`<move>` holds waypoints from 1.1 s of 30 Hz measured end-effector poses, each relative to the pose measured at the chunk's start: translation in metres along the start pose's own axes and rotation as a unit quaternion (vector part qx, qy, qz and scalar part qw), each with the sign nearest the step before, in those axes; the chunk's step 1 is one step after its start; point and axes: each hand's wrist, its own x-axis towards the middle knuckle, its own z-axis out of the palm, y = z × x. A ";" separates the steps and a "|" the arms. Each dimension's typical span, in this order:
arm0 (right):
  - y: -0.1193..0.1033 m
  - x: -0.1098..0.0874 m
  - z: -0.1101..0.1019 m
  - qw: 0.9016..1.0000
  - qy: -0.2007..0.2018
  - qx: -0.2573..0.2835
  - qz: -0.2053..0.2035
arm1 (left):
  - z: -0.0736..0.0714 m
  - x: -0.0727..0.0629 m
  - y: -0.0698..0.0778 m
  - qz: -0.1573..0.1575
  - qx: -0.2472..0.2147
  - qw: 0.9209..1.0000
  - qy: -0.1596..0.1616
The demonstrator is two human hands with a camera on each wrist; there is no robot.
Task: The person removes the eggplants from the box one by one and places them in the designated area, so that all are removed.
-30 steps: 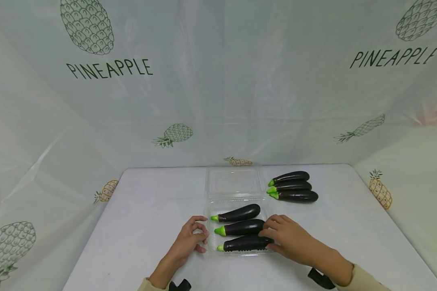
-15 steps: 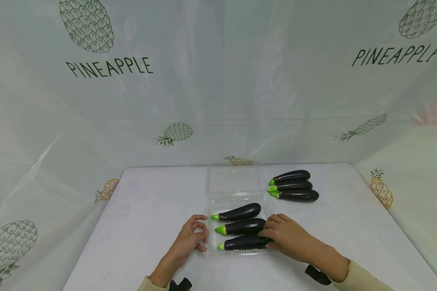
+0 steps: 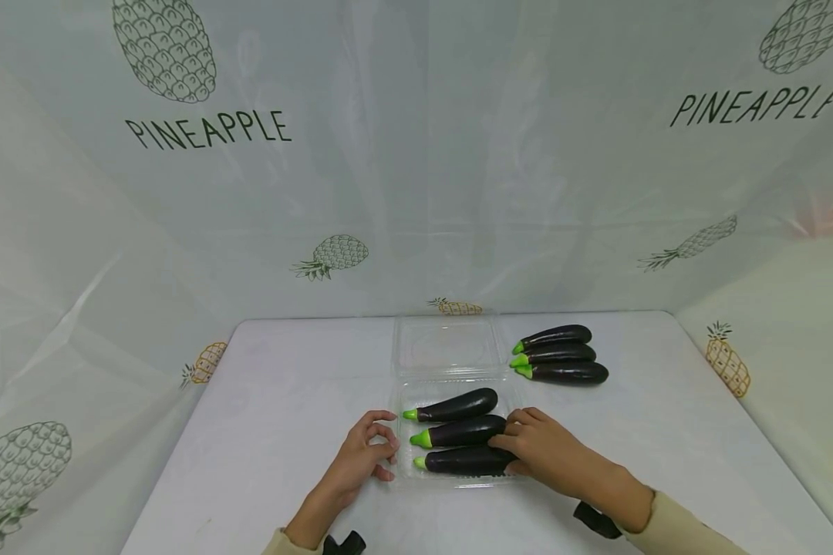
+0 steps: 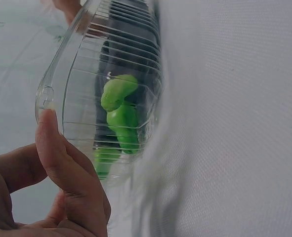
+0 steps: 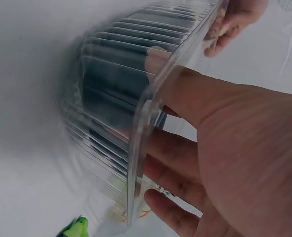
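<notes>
Container, clear ribbed plastic, hinged: one [image 4: 79,98], its base lay on the white cloth-covered table [image 3: 284,370], its clear rectangular lid [image 3: 446,347] folded back flat on the far side. Contents: three glossy dark-purple eggplants with bright green stems, laid in a row across the base, stems to the left: far eggplant [image 3: 461,405], middle eggplant [image 3: 467,432] and near eggplant [image 3: 467,461]. Right hand [image 3: 544,451]: one, entered over the container's right wall, thumb and fingers bent in a narrow pinch at the blunt end of the near eggplant, the forefinger upon its upper side; the other fingers were spread near the rim. Left hand [image 3: 361,456]: one, at the container's left side, fingers loosely bowed and parted, a fingertip touching the rim in the left wrist view, no eggplant held. Loose stock: three further eggplants of the same kind, upper [image 3: 557,338], central [image 3: 558,354] and lower [image 3: 568,374], set close together on the table beyond the container's right side, stems likewise leftward. Dress: beige sleeves [image 3: 687,528] on both forearms, with a black wrist fitting [image 3: 597,520] below the right wrist. Backdrop: pale sheet [image 3: 444,154] printed with pineapples and the word PINEAPPLE.
</notes>
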 end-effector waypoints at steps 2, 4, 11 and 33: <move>0.000 0.001 0.000 1.000 0.001 0.002 -0.002 | 0.000 0.001 -0.001 -0.001 0.000 1.000 0.000; 0.001 0.001 0.001 1.000 0.004 0.006 -0.005 | 0.000 0.001 -0.001 -0.003 0.000 1.000 0.001; 0.001 -0.002 0.003 1.000 0.024 0.015 -0.004 | 0.000 0.000 -0.001 0.000 0.002 1.000 0.002; 0.038 -0.031 -0.025 0.982 0.187 0.017 0.023 | 0.001 -0.001 0.000 -0.001 -0.002 1.000 0.005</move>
